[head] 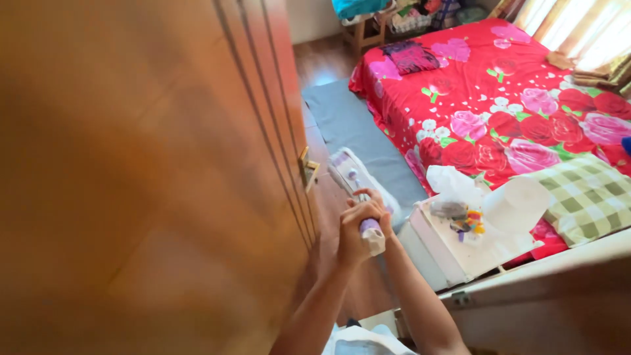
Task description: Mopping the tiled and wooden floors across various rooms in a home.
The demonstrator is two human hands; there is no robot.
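Note:
Both my hands are clasped together around the top of a mop handle with a purple grip. My left hand wraps the handle from the left, close to the wooden door. My right hand closes over it from the right and above. The handle runs down to a flat white and purple mop head, which lies on the wooden floor beside a grey mat. A white piece shows just below the grip; I cannot tell what it is.
A large brown wooden door with a brass handle fills the left. A bed with a red flowered sheet and a green checked pillow stands on the right. A white bedside table with small items is near my right arm.

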